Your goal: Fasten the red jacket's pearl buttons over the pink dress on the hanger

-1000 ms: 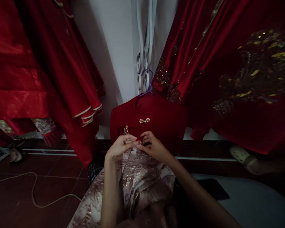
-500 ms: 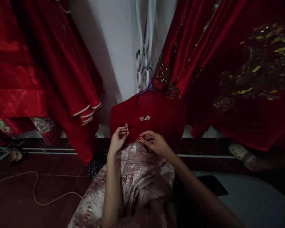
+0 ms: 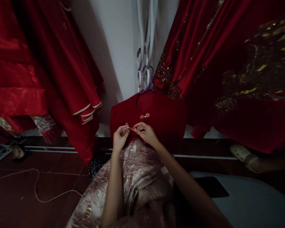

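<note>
On my right I get the widest spread, red garments (image 3: pixel 197 79) worked with gold sequins, and on my left more red clothes (image 3: pixel 68 69), some hems edged with pale piping; between them I see a grey-white wall (image 3: pixel 104 47). Dark red floor tiles (image 3: pixel 59 186) show at lower left, and shiny pale-pink brocade (image 3: pixel 133 180) flecked with gold fills the bottom centre, partly behind my forearms. At lower right I have a pale rounded board (image 3: pixel 249 202) with a dark flat object (image 3: pixel 212 186) on it. Straight ahead is the red top (image 3: pixel 166 118), on a hanger below white metal scrollwork (image 3: pixel 144 53). In front of it, left of its middle and just above the brocade, my right hand (image 3: pixel 146 130) and left hand (image 3: pixel 120 136) come together, fingers curled narrow. The purple hanger (image 3: pixel 148 90) shows at the neckline, and a light clog (image 3: pixel 242 153) sits near the right edge. Smallest are the ornaments: a flowered clasp (image 3: pixel 144 116) on the top's upper front, one beaded piece (image 3: pixel 127 125) pinched in my left fingertips, and another bead ornament (image 3: pixel 133 128) pinched in my right, almost meeting it; whether they are joined I cannot tell
</note>
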Tool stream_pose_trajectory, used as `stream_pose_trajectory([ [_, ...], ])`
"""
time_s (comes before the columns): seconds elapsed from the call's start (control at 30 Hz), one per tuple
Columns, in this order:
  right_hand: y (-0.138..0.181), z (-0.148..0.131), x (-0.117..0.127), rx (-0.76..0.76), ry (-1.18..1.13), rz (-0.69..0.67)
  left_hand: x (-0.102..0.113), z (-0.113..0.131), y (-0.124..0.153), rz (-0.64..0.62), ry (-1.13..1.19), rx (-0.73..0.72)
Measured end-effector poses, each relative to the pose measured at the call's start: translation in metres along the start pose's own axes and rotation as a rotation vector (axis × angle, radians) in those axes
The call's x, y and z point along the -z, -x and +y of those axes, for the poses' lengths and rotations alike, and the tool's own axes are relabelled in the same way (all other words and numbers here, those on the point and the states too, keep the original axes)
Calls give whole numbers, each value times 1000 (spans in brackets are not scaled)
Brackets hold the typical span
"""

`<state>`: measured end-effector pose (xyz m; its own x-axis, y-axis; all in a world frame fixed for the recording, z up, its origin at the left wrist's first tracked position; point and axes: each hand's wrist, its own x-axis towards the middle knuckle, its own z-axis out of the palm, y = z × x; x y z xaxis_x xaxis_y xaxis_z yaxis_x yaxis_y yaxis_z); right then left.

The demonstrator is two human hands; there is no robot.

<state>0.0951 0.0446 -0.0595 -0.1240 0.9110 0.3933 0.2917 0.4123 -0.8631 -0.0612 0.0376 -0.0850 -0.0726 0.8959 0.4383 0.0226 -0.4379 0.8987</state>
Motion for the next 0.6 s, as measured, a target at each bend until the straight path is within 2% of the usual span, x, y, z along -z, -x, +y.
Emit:
stream_pose_trajectory([
  [0.27, -4, 1, -11, 63, 5, 68, -11, 5, 1, 121, -102, -25],
  [0.6, -2, 0, -15, 62, -26, 106, -7, 3, 0, 125, -25, 37],
])
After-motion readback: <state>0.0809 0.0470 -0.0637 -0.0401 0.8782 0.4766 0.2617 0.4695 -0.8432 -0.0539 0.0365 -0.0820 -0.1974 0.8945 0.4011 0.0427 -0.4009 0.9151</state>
